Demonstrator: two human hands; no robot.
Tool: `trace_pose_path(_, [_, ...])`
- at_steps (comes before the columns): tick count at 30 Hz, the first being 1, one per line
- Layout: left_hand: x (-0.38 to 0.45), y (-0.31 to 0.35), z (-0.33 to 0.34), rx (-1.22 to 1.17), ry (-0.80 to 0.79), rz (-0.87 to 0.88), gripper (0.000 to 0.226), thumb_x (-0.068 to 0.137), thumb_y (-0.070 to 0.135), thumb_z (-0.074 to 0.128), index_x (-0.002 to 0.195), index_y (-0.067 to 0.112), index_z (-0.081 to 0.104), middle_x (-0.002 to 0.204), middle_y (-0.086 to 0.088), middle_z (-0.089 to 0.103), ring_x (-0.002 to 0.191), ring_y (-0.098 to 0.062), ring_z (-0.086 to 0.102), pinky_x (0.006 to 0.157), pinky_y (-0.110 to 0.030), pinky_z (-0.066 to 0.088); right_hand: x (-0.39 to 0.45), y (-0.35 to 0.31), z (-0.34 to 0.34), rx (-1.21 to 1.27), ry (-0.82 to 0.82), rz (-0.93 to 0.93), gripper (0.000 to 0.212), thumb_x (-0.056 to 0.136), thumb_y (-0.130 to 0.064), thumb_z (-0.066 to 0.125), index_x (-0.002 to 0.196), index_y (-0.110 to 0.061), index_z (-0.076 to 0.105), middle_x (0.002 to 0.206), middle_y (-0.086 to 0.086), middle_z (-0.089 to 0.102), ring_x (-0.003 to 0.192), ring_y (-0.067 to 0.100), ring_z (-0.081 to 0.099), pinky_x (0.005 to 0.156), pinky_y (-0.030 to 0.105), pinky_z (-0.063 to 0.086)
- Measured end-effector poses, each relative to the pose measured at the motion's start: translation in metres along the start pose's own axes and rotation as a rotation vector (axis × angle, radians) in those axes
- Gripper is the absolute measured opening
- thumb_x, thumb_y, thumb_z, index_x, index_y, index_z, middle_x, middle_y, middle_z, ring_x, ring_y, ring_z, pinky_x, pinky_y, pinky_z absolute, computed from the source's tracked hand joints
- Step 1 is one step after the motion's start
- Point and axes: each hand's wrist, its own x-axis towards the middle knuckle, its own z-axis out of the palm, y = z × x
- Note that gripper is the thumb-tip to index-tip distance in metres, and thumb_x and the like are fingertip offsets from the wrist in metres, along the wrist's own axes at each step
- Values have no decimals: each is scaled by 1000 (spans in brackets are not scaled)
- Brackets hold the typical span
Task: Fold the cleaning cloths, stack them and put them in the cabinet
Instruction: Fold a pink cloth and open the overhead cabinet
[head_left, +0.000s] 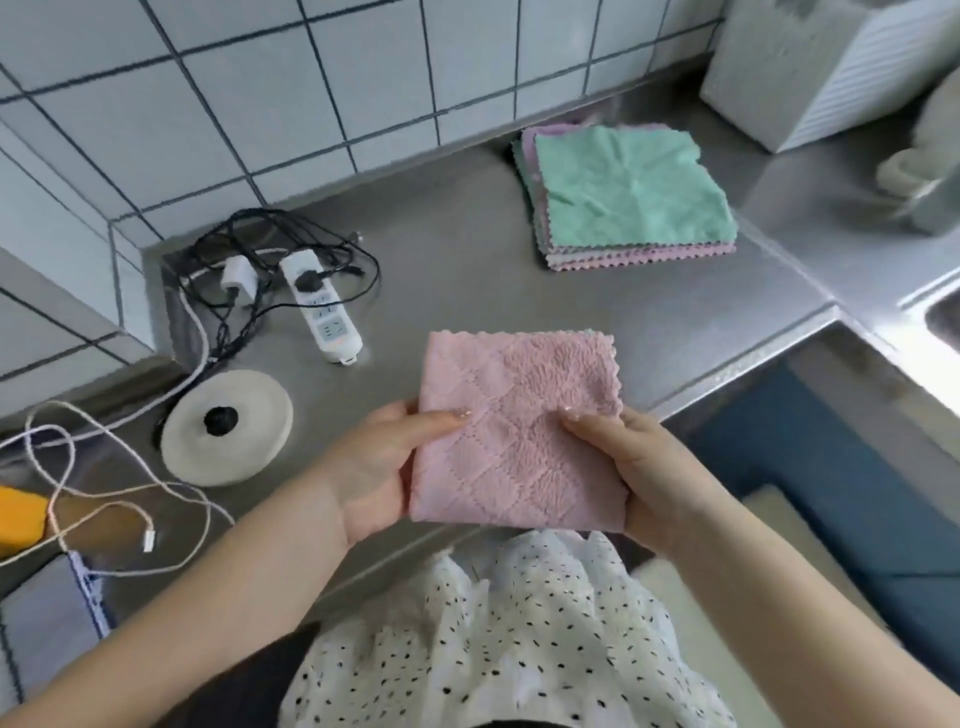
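Observation:
A folded pink cleaning cloth (519, 426) is held flat above the near edge of the steel counter (457, 270). My left hand (374, 467) grips its left side with the thumb on top. Its right side is pinched the same way by my right hand (649, 478). Farther back on the counter lies a stack of unfolded cloths (628, 197), a green one on top with pink and grey ones under it. No cabinet can be seen.
A white power strip (322, 306) with tangled black cables sits at the back left by the tiled wall. A round white lid (228, 426) and a white charging cable (104, 499) lie at the left. A white ribbed container (826, 67) stands at the back right, and a sink edge (935, 312) shows at the right.

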Motion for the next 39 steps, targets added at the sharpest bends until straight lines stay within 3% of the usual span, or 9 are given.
trace_pose_path(5, [-2, -23, 38, 157, -180, -73, 40, 75, 15, 68, 112, 2, 60, 103, -18, 71, 89, -29, 71, 65, -42, 59, -46, 39, -33, 114, 185, -74, 50, 69, -25, 71, 114, -7, 61, 109, 13, 70, 91, 27, 69, 74, 40, 58])
trace_pose_path(9, [-10, -50, 82, 290, -320, -113, 33, 71, 15, 61, 103, 5, 63, 97, -13, 73, 82, -24, 72, 66, -40, 60, -100, 72, -59, 255, 324, -163, 42, 73, -21, 69, 112, -6, 61, 107, 14, 71, 89, 26, 70, 74, 40, 59])
trace_pose_path(15, [-42, -129, 174, 486, -634, -250, 35, 73, 17, 60, 106, 5, 63, 101, -12, 72, 84, -21, 71, 73, -35, 59, -223, 134, -102, 472, 596, -336, 29, 75, -14, 64, 103, -6, 62, 94, 11, 73, 78, 22, 71, 67, 34, 60])
trace_pose_path(21, [-113, -236, 261, 677, -918, -343, 41, 77, 17, 67, 114, 1, 61, 107, -14, 70, 86, -23, 70, 76, -35, 59, -363, 220, -135, 624, 872, -454, 43, 70, -16, 68, 110, -5, 60, 93, 11, 74, 78, 23, 73, 62, 31, 59])
trace_pose_path(27, [-194, -317, 327, 841, -1207, -487, 32, 76, 19, 67, 106, 7, 63, 102, -12, 71, 82, -23, 70, 67, -33, 58, -471, 295, -128, 845, 1141, -633, 53, 68, -13, 69, 118, 1, 56, 102, 19, 71, 83, 28, 72, 68, 41, 60])
trace_pose_path(30, [-223, -341, 352, 917, -1334, -545, 37, 74, 22, 72, 108, 8, 63, 104, -13, 70, 84, -25, 70, 67, -34, 57, -504, 313, -115, 897, 1247, -723, 48, 66, -11, 67, 112, -1, 60, 96, 17, 73, 78, 26, 72, 65, 41, 60])
trace_pose_path(35, [-293, -383, 404, 1083, -1590, -626, 27, 75, 20, 65, 101, 10, 64, 91, -9, 72, 78, -23, 71, 61, -32, 57, -567, 342, -85, 1002, 1484, -887, 29, 65, -10, 65, 93, -3, 66, 84, 16, 73, 69, 25, 71, 63, 43, 59])
trace_pose_path(39, [-349, -414, 428, 1146, -1799, -680, 27, 77, 20, 63, 102, 8, 65, 98, -11, 72, 80, -24, 70, 63, -32, 58, -603, 365, -62, 1094, 1678, -953, 41, 65, -12, 67, 104, -1, 64, 90, 18, 73, 72, 27, 71, 63, 43, 60])
